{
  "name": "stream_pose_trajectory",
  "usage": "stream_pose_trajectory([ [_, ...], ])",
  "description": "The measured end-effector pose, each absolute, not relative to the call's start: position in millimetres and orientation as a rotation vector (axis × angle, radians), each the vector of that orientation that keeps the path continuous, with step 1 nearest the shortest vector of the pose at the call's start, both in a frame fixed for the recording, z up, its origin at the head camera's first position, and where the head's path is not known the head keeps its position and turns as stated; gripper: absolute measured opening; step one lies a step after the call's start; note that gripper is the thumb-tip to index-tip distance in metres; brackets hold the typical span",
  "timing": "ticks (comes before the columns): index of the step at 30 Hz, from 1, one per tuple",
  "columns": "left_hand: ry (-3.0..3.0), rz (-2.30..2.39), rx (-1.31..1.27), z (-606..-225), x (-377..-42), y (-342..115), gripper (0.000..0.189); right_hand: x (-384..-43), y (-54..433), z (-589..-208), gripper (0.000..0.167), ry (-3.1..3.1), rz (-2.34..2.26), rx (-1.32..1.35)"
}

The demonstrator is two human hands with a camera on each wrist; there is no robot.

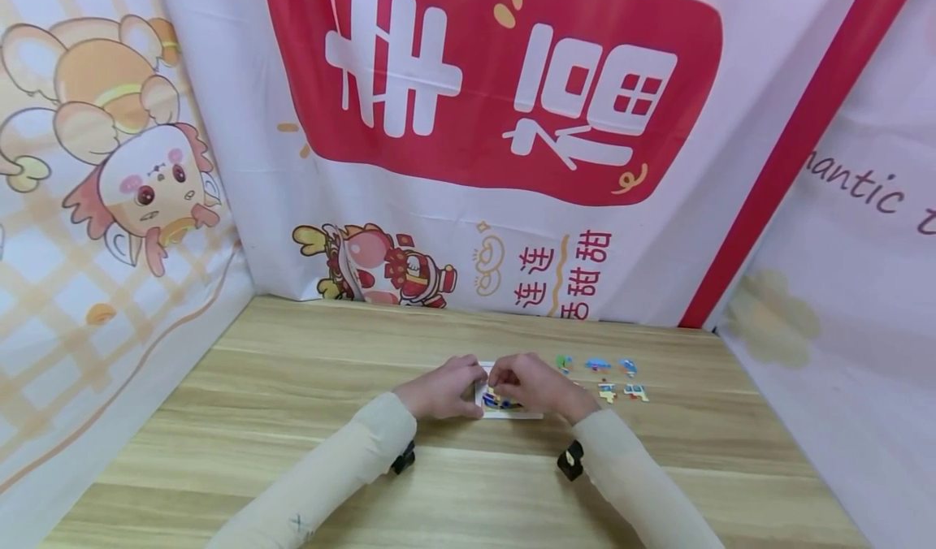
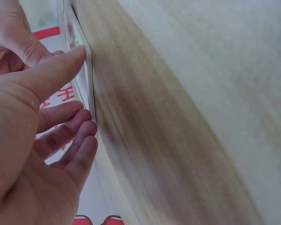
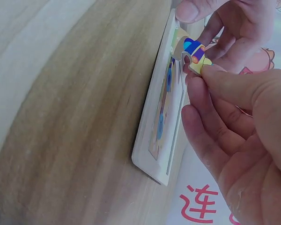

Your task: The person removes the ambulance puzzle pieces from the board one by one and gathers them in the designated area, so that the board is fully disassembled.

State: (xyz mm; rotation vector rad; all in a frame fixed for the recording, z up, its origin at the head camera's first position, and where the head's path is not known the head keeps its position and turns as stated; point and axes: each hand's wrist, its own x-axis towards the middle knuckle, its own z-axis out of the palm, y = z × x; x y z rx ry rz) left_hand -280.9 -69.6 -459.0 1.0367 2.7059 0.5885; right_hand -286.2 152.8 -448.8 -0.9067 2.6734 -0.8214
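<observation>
A small white-rimmed puzzle board (image 1: 521, 415) lies flat on the table, with coloured pieces set in part of it. My right hand (image 1: 537, 382) is over its right side. Between thumb and index finger it pinches a yellow and purple puzzle piece (image 3: 195, 50), held tilted just above the board's surface in the right wrist view. My left hand (image 1: 441, 388) is at the board's left edge. In the left wrist view its thumb (image 2: 65, 65) touches the board's rim (image 2: 88, 77), and its other fingers rest loosely bent beside the edge.
To the right of the board lie several loose puzzle pieces, among them a blue one (image 1: 598, 364), a green one (image 1: 564, 362) and a white and red one (image 1: 636, 391). The wood-grain table (image 1: 307, 370) is bounded by printed cloth (image 1: 468, 232) behind and on both sides.
</observation>
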Motion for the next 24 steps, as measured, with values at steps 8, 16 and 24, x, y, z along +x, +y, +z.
stream_pose_trajectory([
  [8,2.707,0.586,1.041,-459,-281,-70,0.055,-290,158,-452,0.006,2.705,-0.894,-0.875],
  [16,2.71,0.568,1.04,-462,-282,-70,0.057,-287,171,-446,0.007,2.66,-0.985,-0.8],
  [24,2.71,0.559,0.999,-460,-281,-69,0.06,-282,208,-437,0.007,2.725,-0.942,-0.814],
])
